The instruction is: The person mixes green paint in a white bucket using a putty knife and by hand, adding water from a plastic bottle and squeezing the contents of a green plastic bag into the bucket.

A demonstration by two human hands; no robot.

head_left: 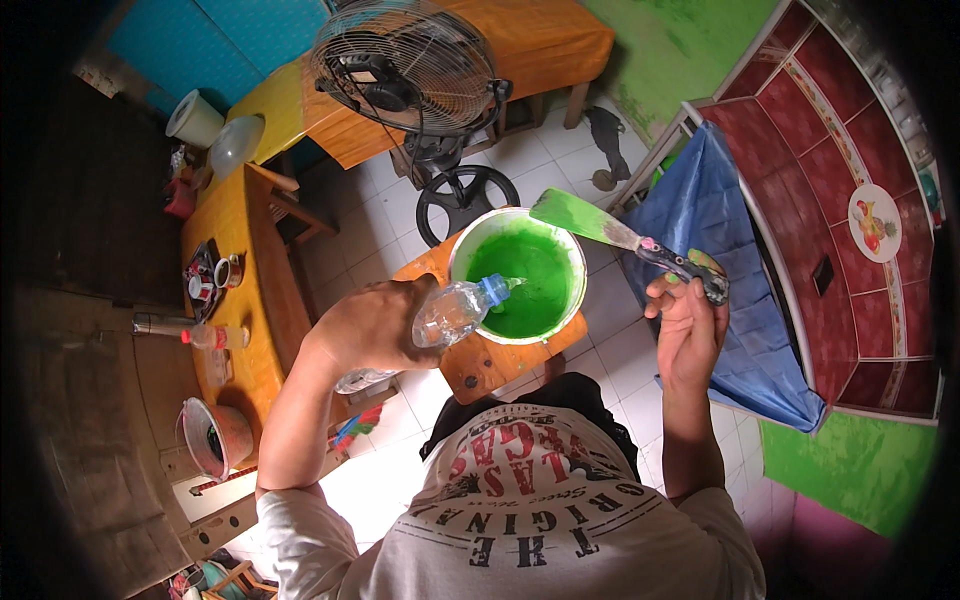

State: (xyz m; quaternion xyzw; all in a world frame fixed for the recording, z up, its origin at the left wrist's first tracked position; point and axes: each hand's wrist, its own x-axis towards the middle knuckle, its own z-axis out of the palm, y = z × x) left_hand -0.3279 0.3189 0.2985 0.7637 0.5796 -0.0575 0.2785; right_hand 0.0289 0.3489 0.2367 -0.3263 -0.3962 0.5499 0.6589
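Observation:
My left hand (385,325) grips a clear plastic bottle (442,313) with a blue neck, tipped over a white bucket (460,252) of green paint (530,305), with clear liquid coming from its mouth. My right hand (680,325) holds the dark handle of a scraper (580,220), raised to the right of the bucket, its wide blade coated green and reaching over the bucket's upper right rim. The bucket sits on a small wooden stool (470,365).
A black fan (400,75) stands ahead by orange-covered tables (545,55). At left, a table (255,310) holds bottles and a tray; an orange pail (215,435) is nearby. At right are a blue tarp (720,200) and red-tiled panel (850,110).

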